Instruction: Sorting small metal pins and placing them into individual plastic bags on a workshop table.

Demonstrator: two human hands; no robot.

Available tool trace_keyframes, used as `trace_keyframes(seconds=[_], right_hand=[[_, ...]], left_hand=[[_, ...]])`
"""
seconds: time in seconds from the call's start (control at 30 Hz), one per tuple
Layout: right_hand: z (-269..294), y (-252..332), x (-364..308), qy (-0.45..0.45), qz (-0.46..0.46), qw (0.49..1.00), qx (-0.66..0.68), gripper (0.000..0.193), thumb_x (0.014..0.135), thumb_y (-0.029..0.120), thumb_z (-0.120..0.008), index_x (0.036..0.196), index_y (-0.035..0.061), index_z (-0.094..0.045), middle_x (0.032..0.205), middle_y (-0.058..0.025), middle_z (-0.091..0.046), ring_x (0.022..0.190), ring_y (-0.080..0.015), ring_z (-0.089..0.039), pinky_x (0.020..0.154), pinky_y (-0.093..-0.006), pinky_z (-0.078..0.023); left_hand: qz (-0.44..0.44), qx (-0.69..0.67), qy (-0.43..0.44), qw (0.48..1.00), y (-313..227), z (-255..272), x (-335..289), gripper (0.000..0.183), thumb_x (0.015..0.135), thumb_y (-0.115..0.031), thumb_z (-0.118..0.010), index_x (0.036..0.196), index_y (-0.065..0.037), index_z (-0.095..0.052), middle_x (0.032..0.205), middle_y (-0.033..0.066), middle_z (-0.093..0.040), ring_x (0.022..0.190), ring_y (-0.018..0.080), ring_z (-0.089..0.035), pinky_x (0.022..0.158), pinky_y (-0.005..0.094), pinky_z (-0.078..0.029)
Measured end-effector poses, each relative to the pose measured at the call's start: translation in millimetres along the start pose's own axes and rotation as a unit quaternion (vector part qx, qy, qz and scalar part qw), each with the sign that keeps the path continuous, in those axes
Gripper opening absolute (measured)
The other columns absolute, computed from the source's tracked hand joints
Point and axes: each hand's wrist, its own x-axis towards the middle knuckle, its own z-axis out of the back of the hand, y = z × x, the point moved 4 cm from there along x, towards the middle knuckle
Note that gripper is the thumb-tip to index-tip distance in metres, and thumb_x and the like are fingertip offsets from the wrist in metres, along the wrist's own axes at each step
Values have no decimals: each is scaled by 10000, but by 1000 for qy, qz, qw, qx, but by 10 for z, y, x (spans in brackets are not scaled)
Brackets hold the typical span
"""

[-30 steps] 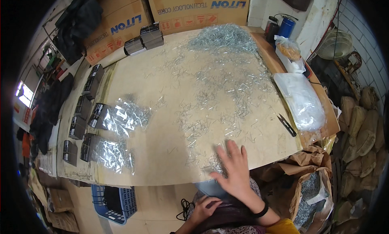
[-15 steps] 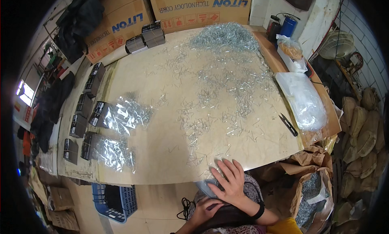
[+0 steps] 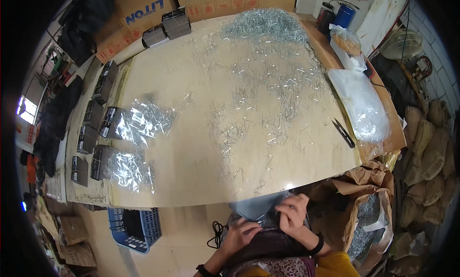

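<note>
A flat grey-blue piece, perhaps a shallow tray point(image 3: 258, 206), lies over my lap just below the table's front edge. Shiny clear plastic point(image 3: 262, 220) shows at its near side. My left hand point(image 3: 239, 236) is at the near left of it, thumb and fingers pinched at the plastic's edge. At the right side my right hand point(image 3: 293, 213) has its fingers curled in; what they grip is hidden. Bent metal wires point(image 3: 239, 128) lie scattered over the table point(image 3: 187, 171), and a large heap of wires point(image 3: 268, 25) sits at the far side.
Clear bags of wires point(image 3: 132, 171) lie at the left beside banded stacks of dark cards point(image 3: 86, 139). Black thread snips point(image 3: 344, 133) and a white plastic bundle point(image 3: 362, 104) are on the right. Below stand a blue basket point(image 3: 152, 229) and an open paper sack point(image 3: 350, 229).
My right hand has drawn back from the table edge to the right, its spread fingers now curled. My left hand has shifted slightly, and more of the grey-blue piece shows. The view has tilted downward.
</note>
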Motion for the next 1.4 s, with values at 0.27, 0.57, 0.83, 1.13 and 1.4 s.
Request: trace_keyframes(seconds=[0.27,0.57,0.83,1.13,1.4], right_hand=[[71,-59,-193,120,-75,988,-63,257,759,98,-719,1014,112,-687,1005,-77,-536,905,-257,-503,869,-434,-307],[-157,166,551,233,22,970,-73,486,829,244,-697,1273,82,-585,1384,-107,-530,1274,-267,-505,1039,-469,-312],[-310,318,542,271,88,959,13,502,843,226,-667,1269,-17,-561,1360,-138,-546,1293,-287,-497,1039,-425,-396],[-15,-8,-95,126,66,990,22,249,800,92,-648,1046,67,-680,971,-74,-598,933,-254,-576,919,-419,-383],[-17,-155,-611,319,-119,938,74,327,775,249,-786,1066,132,-693,1065,-125,-528,1022,-312,-490,894,-417,-364]], left_hand=[[-17,-11,72,997,61,-80,-59,131,793,-131,-772,908,-81,-737,846,129,-655,738,291,-657,659,366,-533],[19,-6,25,999,83,-37,-13,127,791,-116,-776,903,-70,-735,834,127,-663,706,263,-627,656,353,-515],[-31,-23,-8,999,82,-32,25,137,783,-113,-784,908,-76,-741,852,135,-663,686,267,-619,655,358,-515],[34,5,1,999,80,-45,0,116,797,-106,-765,905,-71,-737,899,118,-695,736,264,-610,703,357,-518],[40,-11,46,998,97,-46,18,119,775,-86,-782,886,-66,-745,879,81,-701,826,217,-628,760,320,-506]])
